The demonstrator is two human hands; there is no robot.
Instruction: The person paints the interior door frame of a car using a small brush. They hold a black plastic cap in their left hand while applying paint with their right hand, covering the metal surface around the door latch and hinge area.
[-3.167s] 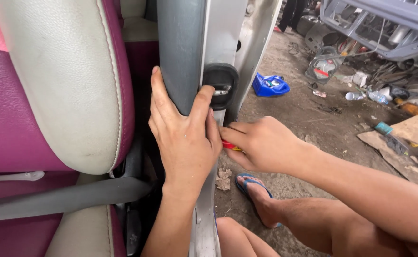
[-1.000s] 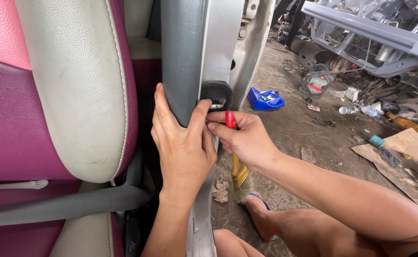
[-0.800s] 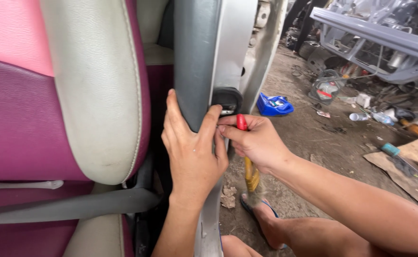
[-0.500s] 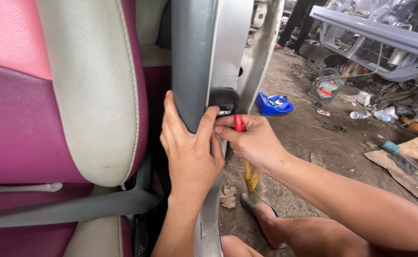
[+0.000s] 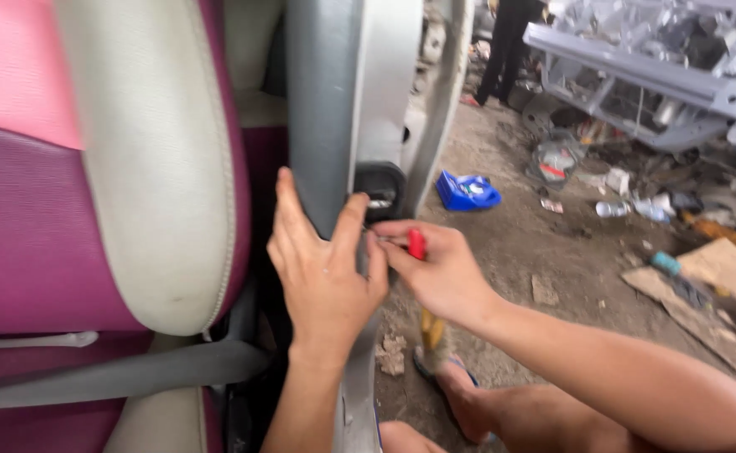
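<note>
- Your left hand (image 5: pixel 326 273) is wrapped around the grey door-pillar trim (image 5: pixel 322 109), fingers on its inner face and thumb on its outer edge, clamped on the trim.
- Your right hand (image 5: pixel 435 273) is closed around a red-handled screwdriver (image 5: pixel 416 243) (only a short piece of the handle shows), its working end aimed toward 9 o'clock, at the edge of the trim just below the black door striker (image 5: pixel 378 189).
- The striker sits on the pale painted pillar (image 5: pixel 389 75), at about 12 o'clock from both hands.
- Progress, as a judgement: the trim lies seated along the pillar for its whole visible length, so freeing it looks barely begun; the striker is in place on the pillar.
- Hidden or unclear: the screwdriver tip is behind your left thumb, so contact with the trim or a fastener cannot be told; the trim's lower end is cut off by your forearm.
- Surroundings: the pink and cream car seat (image 5: pixel 133 168) at 9 o'clock, a grey seat belt (image 5: pixel 108 377) at 8 o'clock, a blue container (image 5: pixel 466 191) on the dirt at 1 o'clock.
</note>
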